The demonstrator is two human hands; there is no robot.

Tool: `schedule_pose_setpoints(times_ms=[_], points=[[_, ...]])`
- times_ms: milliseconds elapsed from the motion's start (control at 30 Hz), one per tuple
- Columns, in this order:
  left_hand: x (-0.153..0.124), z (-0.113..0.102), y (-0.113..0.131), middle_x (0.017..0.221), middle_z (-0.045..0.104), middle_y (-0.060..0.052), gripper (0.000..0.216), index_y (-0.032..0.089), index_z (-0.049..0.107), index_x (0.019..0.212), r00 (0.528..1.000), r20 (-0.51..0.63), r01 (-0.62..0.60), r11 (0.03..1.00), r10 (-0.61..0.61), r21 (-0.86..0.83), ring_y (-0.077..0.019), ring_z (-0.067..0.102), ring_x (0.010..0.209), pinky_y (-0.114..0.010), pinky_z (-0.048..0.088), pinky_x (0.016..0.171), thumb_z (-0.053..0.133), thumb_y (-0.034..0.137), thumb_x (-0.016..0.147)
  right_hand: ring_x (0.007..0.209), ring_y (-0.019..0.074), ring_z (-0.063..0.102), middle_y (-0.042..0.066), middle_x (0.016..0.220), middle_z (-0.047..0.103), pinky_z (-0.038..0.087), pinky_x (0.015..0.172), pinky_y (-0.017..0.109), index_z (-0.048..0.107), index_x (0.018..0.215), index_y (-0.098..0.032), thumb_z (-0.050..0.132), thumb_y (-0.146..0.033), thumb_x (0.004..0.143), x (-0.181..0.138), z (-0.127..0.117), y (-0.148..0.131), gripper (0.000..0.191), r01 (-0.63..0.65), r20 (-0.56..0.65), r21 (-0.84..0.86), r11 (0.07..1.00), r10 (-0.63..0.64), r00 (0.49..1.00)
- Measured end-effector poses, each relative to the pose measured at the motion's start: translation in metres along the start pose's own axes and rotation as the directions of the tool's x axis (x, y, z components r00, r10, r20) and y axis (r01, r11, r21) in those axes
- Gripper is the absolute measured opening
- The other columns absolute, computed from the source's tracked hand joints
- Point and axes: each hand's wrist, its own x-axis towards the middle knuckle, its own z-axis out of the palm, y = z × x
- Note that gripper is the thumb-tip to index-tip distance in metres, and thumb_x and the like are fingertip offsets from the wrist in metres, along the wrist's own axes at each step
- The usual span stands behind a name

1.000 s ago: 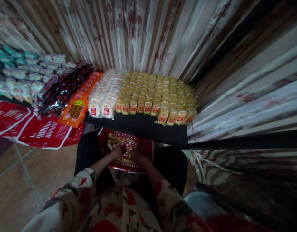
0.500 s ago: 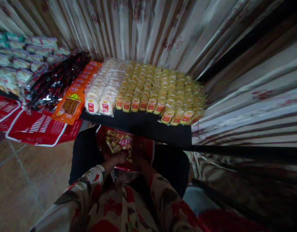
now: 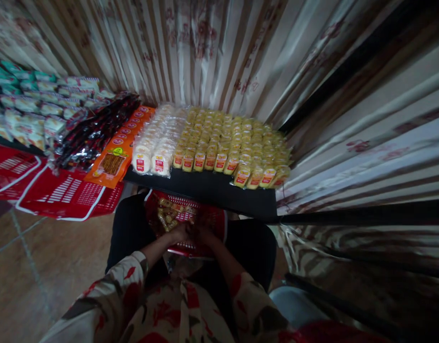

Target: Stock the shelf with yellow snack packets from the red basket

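Black table (image 3: pixel 212 190) is packed: yellow snack packs (image 3: pixel 237 143) right, white ones (image 3: pixel 158 143) beside, orange packets (image 3: pixel 123 143) further left.

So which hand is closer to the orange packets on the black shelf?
Left. The left hand sits in the red plastic basket, below the orange packets; the right hand is beside it, farther right.

- one view only, from the person's head, looking forward and steeply down
- close over the lap and the red basket (image 3: pixel 205 224) on it
- the black table (image 3: pixel 212 190) of packets lies just ahead, with the curtain (image 3: pixel 205 47) behind it at the top of the frame
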Motion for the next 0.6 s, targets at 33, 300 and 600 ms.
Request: schedule_pose_setpoints(times_ms=[33,300,600], points=[[-0.002,-0.004,0.002,0.062,0.058,0.002,0.016,0.014,0.059,0.076,1.0,-0.013,0.004,1.0,-0.004,-0.014,-0.0128,0.055,0.062,-0.021,0.042,0.056,0.061,0.008,0.061,0.075,0.0184,0.065,0.006,0.08,0.072,0.047,0.072,0.026,0.068,0.075,-0.018,0.061,-0.018,0.072,-0.002,-0.005,-0.002,0.008,0.008,-0.03,0.01,1.0,-0.007,1.0],[-0.043,-0.036,0.023,0.086,0.063,-0.001,0.04,0.016,0.053,0.1,0.983,-0.14,-0.152,0.952,0.119,-0.264,-0.0125,0.058,0.082,-0.021,0.046,0.072,0.053,0.002,0.062,0.093,0.0206,0.063,0.007,0.101,0.068,0.047,0.085,0.037,0.063,0.101,-0.02,0.056,-0.024,0.076,-0.03,-0.031,-0.018,0.027,0.059,-0.288,0.22,0.974,0.007,0.958],[-0.088,-0.052,0.06,0.101,0.064,-0.004,0.038,0.017,0.055,0.107,0.961,-0.172,-0.262,0.911,0.216,-0.319,-0.014,0.06,0.084,-0.023,0.047,0.072,0.058,0.019,0.069,0.081,0.0203,0.066,0.004,0.091,0.07,0.052,0.075,0.037,0.063,0.096,-0.021,0.064,-0.03,0.064,-0.064,-0.051,-0.055,0.033,0.181,-0.309,0.675,0.716,0.051,0.95]])
